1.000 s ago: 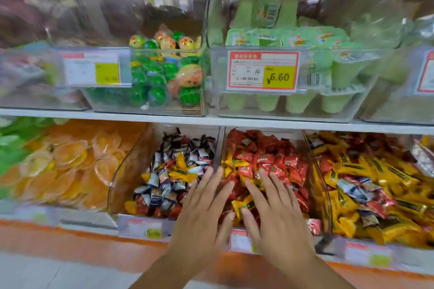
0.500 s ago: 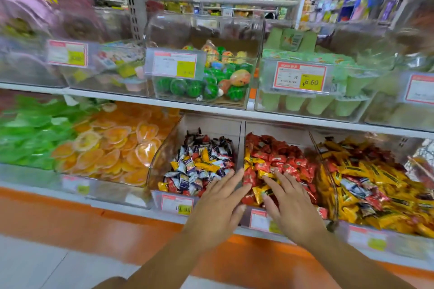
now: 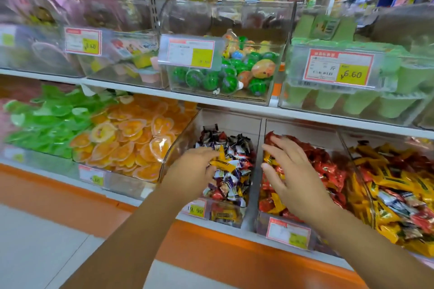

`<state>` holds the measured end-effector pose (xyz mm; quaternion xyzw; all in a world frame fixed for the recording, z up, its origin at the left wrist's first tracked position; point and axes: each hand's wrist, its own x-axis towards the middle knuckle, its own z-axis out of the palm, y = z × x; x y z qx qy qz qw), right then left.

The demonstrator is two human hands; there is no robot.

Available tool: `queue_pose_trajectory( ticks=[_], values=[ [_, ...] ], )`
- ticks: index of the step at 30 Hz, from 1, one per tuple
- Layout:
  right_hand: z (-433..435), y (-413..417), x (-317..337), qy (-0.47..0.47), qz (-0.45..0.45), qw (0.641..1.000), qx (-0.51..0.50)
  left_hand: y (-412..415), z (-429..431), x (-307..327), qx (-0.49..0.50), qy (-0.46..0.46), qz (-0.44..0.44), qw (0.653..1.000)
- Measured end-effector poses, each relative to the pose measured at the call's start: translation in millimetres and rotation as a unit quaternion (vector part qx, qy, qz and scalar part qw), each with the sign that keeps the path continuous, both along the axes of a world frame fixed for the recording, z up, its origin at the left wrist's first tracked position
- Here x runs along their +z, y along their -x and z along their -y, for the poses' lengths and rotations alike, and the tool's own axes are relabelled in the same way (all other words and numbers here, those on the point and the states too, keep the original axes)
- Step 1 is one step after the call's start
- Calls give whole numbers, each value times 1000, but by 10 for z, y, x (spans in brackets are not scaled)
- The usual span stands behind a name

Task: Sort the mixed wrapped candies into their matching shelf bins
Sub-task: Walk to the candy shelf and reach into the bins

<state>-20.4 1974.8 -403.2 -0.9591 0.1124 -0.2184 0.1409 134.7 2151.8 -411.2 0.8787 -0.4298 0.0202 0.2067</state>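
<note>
Three clear bins stand side by side on the lower shelf. The left bin (image 3: 254, 129) holds black-and-white wrapped candies mixed with a few yellow and red ones. The middle bin (image 3: 303, 129) holds red wrapped candies with some yellow ones. The right bin (image 3: 352, 148) holds mostly yellow wrapped candies. My left hand (image 3: 190, 169) reaches into the left bin and pinches a yellow wrapped candy (image 3: 223, 164). My right hand (image 3: 291, 176) lies spread over the candies in the middle bin, fingers straight, holding nothing that I can see.
Left of these bins lie orange heart jelly cups (image 3: 131, 141) and green jelly cups (image 3: 47, 124). The upper shelf (image 3: 234, 101) carries clear boxes of watermelon balls (image 3: 220, 77) and green cups (image 3: 375, 101) with price tags. An orange base strip (image 3: 223, 246) runs below.
The view has pulled back and swung left. My left hand has moved into the left bin and taken hold of a yellow candy. My right hand has stayed over the red candies.
</note>
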Motion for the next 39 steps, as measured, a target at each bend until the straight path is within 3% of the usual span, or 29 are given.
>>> queue_pose_trajectory(
  ticks=[2,7,16,19,25,35,39],
  values=[
    [-14,-286,172,38,-33,997,56,-158,-12,22,7,-28,-23,999],
    [43,-1043,416,70,-314,941,106,-478,-42,-64,-7,-99,-58,993],
    [75,-1836,94,41,-457,881,113,-676,185,-332,-34,-95,-42,994],
    [118,-1773,81,82,-437,890,103,-706,210,-333,-41,-87,-22,995],
    [181,-1576,140,62,-349,932,73,-623,256,-373,-84,-43,45,994],
    [97,-1035,271,-10,-185,983,20,-468,255,-298,-82,-62,14,995],
    [73,-969,266,-56,-152,986,31,-424,106,-157,-43,8,-99,994]
  ],
)
